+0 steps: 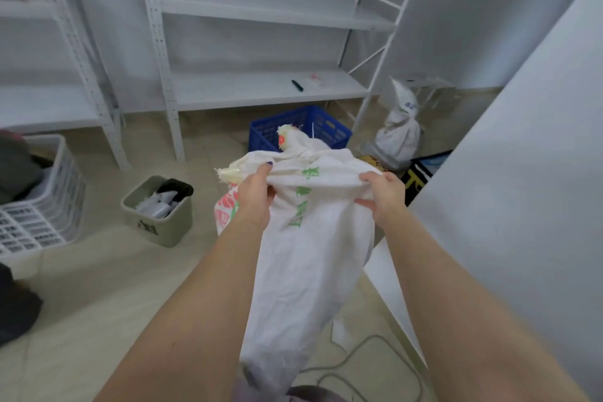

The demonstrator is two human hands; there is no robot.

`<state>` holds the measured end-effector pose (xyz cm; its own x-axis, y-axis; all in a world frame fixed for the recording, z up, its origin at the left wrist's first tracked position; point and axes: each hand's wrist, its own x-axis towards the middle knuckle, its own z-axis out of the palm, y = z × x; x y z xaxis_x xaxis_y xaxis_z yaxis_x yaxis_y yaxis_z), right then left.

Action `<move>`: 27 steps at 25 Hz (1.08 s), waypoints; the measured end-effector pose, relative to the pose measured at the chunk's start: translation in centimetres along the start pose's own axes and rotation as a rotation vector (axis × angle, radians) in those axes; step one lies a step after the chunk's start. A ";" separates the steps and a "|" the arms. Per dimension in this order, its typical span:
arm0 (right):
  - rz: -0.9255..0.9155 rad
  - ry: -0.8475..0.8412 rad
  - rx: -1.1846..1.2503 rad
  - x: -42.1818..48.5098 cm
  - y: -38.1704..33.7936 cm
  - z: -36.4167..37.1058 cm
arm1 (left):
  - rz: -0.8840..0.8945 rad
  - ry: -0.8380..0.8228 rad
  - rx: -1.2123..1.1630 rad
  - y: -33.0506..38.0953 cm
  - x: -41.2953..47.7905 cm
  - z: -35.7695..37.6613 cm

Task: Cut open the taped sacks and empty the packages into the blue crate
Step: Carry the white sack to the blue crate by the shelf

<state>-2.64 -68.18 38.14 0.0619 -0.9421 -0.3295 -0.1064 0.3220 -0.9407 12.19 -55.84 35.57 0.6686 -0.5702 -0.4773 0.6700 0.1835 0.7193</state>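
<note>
I hold a white woven sack (306, 258) with green and red print in front of me, lifted off the floor. My left hand (253, 192) grips the sack's upper left edge. My right hand (385, 196) grips a fold at its upper right. The sack's taped, bunched end points away from me, over the blue crate (326, 126) on the floor under the shelf. What lies inside the crate is hidden by the sack. A second tied white sack (399, 134) stands to the crate's right.
White metal shelving (261, 88) stands behind the crate, with a dark pen-like tool (297, 85) on its lowest shelf. A small grey-green bin (156, 222) with bags in it sits at the left. A white basket (39, 206) is at far left, a white panel (522, 206) at right, a cable (359, 365) by my feet.
</note>
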 end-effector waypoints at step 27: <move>-0.057 0.032 -0.026 37.5 -16.6 15.7 | -0.072 0.008 0.050 2.6 35.6 23.2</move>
<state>17.00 -107.43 40.14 0.0372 -0.9616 -0.2720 -0.1289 0.2653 -0.9555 30.24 -94.27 32.12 0.6217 -0.5744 -0.5325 0.6996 0.1014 0.7073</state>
